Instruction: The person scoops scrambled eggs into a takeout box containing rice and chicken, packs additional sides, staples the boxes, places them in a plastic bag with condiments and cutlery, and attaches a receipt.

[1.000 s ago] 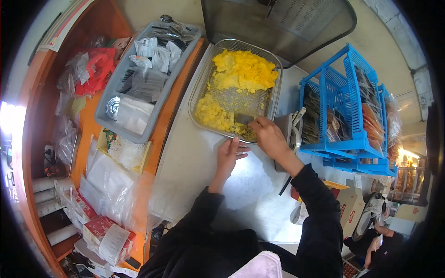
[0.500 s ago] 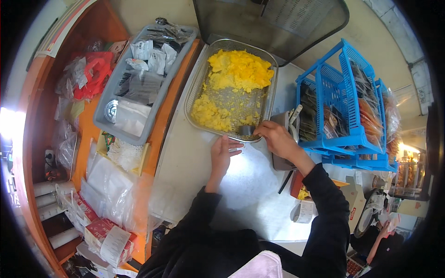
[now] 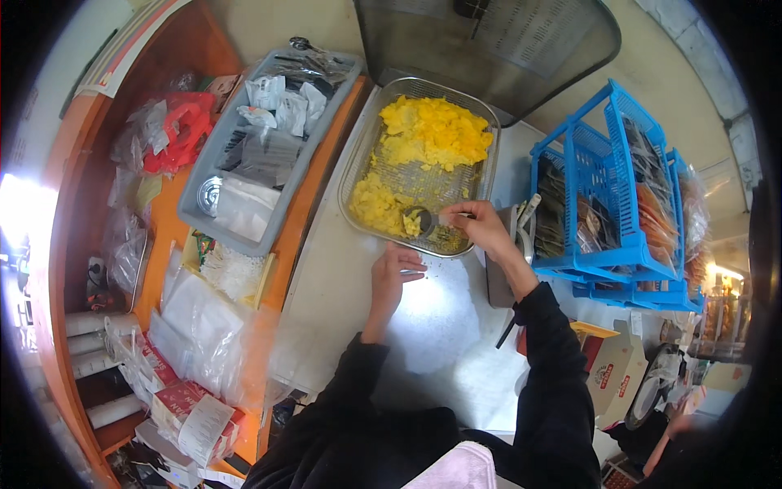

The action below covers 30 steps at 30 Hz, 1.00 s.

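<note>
The yellow food is gathered in a metal mesh tray [image 3: 444, 179], which is set on the pale table [image 3: 326, 326] in front of the person. It is split into two lots: a large mound [image 3: 436, 130] is heaped at the far end, and a smaller crumbly heap [image 3: 377, 202] is spread at the near left. Between them a band of mesh is left bare but for scattered crumbs, and more small bits are strewn in the near right corner. A metal scoop [image 3: 425, 220] is held in the right hand [image 3: 479, 224], its handle pinched firmly between thumb and fingers, and its bowl is lowered beside the smaller heap. Yellow bits are seen at the bowl's mouth, though whether they are carried in it or merely lie against it cannot be told. Nothing is seen to be gripped by the left hand [image 3: 393, 273]; its fingers are loosely spread and held at the tray's near edge, and whether the rim is touched cannot be made out. The work is judged to be partly done: the near heap is being scooped at, while the far mound is left untouched by the tool. By far the greater share of the food is seen in that mound, so much is judged to be left.
</note>
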Available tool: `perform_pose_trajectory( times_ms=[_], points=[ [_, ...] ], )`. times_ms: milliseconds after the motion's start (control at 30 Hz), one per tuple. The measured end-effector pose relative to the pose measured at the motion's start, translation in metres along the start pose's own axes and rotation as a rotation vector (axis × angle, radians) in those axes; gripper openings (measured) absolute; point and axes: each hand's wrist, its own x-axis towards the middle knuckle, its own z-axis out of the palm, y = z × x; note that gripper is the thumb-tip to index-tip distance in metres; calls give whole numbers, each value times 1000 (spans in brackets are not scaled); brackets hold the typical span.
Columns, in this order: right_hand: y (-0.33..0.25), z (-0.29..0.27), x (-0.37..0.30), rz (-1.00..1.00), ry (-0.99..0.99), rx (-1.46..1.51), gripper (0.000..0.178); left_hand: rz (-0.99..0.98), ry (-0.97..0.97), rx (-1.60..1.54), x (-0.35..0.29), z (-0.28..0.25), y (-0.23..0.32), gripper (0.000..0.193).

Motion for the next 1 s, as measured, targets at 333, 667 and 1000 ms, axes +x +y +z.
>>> perform_pose_trajectory(
  times_ms=[333,667,1000],
  points=[
    [-34,78,14,-634,117,-452,23,235,291,29,24,-27,30,45],
    [-47,115,-12,-593,84,-535,33,301,232,39,26,-34,32,46],
    [-46,93,25,-296,186,-212,16,201,198,54,28,-43,40,47]
  ],
)
